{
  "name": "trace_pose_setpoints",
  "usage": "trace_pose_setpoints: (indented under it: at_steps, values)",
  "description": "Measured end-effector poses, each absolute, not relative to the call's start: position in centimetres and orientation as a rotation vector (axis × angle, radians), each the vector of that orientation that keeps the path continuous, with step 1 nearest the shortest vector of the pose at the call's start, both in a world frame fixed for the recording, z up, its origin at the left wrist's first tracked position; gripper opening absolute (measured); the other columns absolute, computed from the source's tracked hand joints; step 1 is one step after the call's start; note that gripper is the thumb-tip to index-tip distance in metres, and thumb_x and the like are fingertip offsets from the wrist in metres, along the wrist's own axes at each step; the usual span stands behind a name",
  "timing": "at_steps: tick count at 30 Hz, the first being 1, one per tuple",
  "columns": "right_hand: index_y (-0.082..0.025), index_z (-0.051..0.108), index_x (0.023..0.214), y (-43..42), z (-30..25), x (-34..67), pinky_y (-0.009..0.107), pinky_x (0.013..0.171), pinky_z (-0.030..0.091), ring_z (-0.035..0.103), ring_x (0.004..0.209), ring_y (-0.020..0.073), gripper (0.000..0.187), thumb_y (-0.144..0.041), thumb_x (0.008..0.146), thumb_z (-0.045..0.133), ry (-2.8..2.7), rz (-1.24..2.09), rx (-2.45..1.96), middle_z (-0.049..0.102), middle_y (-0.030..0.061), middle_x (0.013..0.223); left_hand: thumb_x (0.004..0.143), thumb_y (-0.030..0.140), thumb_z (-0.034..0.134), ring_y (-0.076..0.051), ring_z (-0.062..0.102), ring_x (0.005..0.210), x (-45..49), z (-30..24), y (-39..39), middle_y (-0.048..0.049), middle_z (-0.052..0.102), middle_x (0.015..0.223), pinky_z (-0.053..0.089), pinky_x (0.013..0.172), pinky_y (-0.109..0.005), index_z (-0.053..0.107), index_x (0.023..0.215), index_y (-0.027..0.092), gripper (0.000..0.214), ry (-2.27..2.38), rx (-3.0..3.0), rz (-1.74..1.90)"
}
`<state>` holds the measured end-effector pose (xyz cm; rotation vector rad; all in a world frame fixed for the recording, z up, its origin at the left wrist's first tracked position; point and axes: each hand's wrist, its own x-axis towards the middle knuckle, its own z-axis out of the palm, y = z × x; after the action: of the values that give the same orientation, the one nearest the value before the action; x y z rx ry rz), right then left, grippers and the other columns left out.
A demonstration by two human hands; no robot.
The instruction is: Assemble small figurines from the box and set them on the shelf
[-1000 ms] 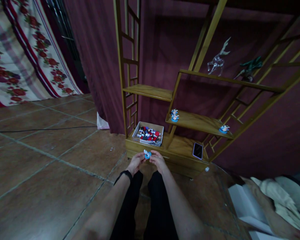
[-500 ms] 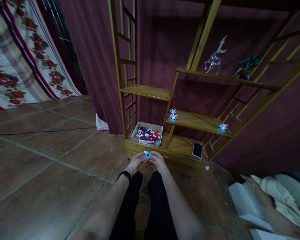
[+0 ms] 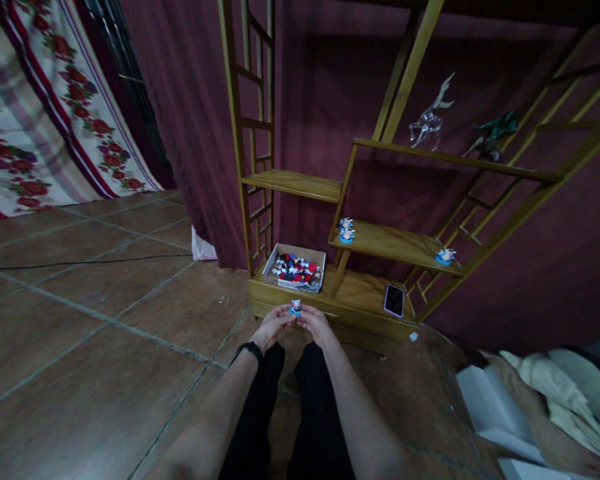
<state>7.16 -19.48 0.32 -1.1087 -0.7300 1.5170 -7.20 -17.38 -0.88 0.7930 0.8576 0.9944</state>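
A small white figurine (image 3: pixel 295 307) on a blue base is pinched between the fingers of both my hands, in front of the shelf's lower drawer. My left hand (image 3: pixel 274 325) holds its left side, and my right hand (image 3: pixel 314 321) grips the right side. Just behind them, an open cardboard box (image 3: pixel 300 285) full of red, white and black figurines stands on the low shelf. Similar blue-based figurines (image 3: pixel 347 235) stand at the left end of the middle shelf. Another figurine (image 3: pixel 445 256) is at that shelf's right end.
The wooden display shelf (image 3: pixel 290 182) stands before a dark red curtain. A phone (image 3: pixel 394 300) lies on its bottom board. Higher up are a glass deer (image 3: pixel 427 125) and a dark green ornament (image 3: pixel 495 133). White boxes (image 3: pixel 495 407) lie on the floor at right.
The figurine between my hands has been tilted from lying back to more upright, so its white head now points up. Both hands stay in nearly the same place.
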Motion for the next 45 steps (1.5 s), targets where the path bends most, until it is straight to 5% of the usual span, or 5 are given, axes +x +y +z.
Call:
trace_pose_setpoints:
  at_steps: [22, 45]
  values:
    - [-0.021, 0.066, 0.092, -18.7, -1.4, 7.2, 0.035, 0.087, 0.045, 0.061, 0.097, 0.02, 0.034, -0.026, 0.058, 0.073, -0.778, 1.537, -1.014, 0.067, 0.0047, 0.104, 0.054, 0.014, 0.08, -0.01, 0.059, 0.064, -7.3, -1.9, -16.9, -0.0038, 0.067, 0.075, 0.042, 0.062, -0.021, 0.064, 0.105, 0.015, 0.053, 0.778, 0.832, 1.0]
    - [-0.026, 0.065, 0.101, -18.9, -0.8, 7.3, 0.032, 0.082, 0.046, 0.061, 0.096, 0.0194, 0.045, -0.024, 0.057, 0.072, -0.8, 1.492, -1.097, 0.064, 0.0041, 0.113, 0.058, 0.008, 0.075, -0.008, 0.058, 0.061, -7.5, -1.9, -16.9, -0.0033, 0.066, 0.071, 0.043, 0.06, -0.019, 0.067, 0.1, 0.015, 0.043, 0.841, 0.708, 1.08]
